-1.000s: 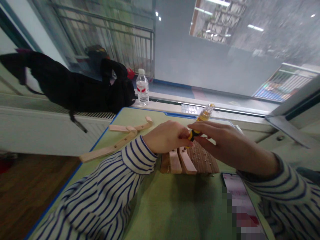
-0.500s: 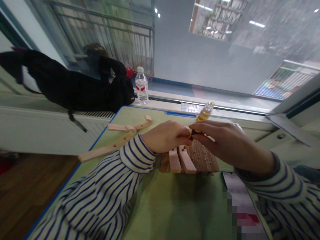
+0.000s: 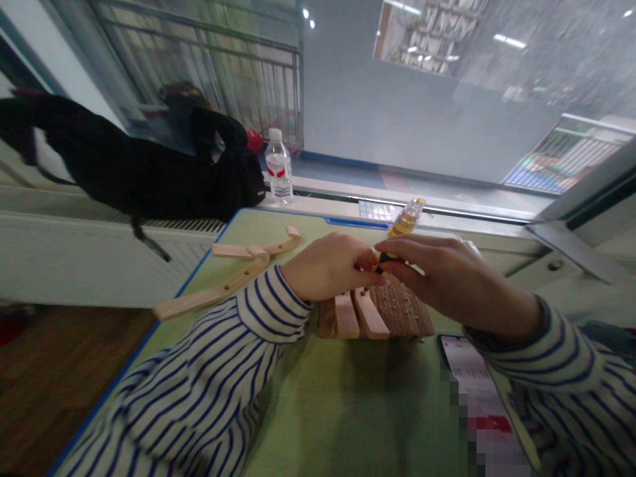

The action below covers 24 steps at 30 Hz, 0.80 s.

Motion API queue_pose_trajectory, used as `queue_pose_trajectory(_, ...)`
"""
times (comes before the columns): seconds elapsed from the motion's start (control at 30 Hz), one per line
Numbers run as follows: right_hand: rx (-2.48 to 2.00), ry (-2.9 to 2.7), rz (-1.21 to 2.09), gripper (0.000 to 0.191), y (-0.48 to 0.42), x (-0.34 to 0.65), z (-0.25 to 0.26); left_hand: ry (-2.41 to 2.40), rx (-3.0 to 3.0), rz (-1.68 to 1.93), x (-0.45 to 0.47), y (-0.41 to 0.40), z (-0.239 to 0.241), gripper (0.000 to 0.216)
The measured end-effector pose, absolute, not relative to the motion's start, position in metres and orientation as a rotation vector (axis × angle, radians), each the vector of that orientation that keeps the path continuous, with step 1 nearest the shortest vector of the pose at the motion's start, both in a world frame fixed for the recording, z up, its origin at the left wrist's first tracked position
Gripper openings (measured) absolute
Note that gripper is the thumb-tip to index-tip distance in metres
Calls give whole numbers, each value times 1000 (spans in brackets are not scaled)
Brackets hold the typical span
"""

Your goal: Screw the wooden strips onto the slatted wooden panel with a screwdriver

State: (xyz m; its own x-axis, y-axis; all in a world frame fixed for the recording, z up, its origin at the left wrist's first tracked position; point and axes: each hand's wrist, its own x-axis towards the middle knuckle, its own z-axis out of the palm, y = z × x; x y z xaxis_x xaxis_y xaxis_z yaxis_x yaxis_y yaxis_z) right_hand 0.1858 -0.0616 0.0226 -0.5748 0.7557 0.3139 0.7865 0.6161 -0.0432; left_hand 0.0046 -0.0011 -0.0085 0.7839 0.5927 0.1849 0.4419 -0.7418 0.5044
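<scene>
My right hand [image 3: 432,268] is closed round a black and yellow screwdriver [image 3: 386,258], its fingers pinching the handle from the right. From the other side my left hand [image 3: 332,265] is closed at the tool's lower part, thumb and forefinger together; its grip is partly hidden. Below them lies a brown wooden board [image 3: 410,315] strewn with several small screws. Two pale wooden strips, a left one [image 3: 346,318] and a right one [image 3: 372,317], rest on it side by side, dark screw spots near their upper ends. The screwdriver's tip is hidden by the fingers.
Hooked wooden pieces [image 3: 218,291] lie on the green table [image 3: 308,404] at left. A clear and yellow object [image 3: 408,217] stands tilted behind my hands. A phone [image 3: 472,377] lies at right. A water bottle [image 3: 279,172] and black bag [image 3: 173,172] are by the window.
My hands stay together at the screwdriver over the board, with only a slight shift of fingers. The whole view has moved a little.
</scene>
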Motion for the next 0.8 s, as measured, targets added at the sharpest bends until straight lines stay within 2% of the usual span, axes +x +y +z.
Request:
queue_pose_trajectory(0.27, -1204, -2565, -212, 31, -60, 186, 22, 759, 2567, 465, 3, 2, -13, 26)
queue_pose_trajectory(0.5, -1181, -2622, -131, 18, -60, 186, 25, 793, 2545, 440, 2, 1, -14, 26)
queue_pose_trajectory(0.8, -1183, -2604, -125, 25, -59, 186, 24, 763, 2529, 443, 2, 1, -13, 23)
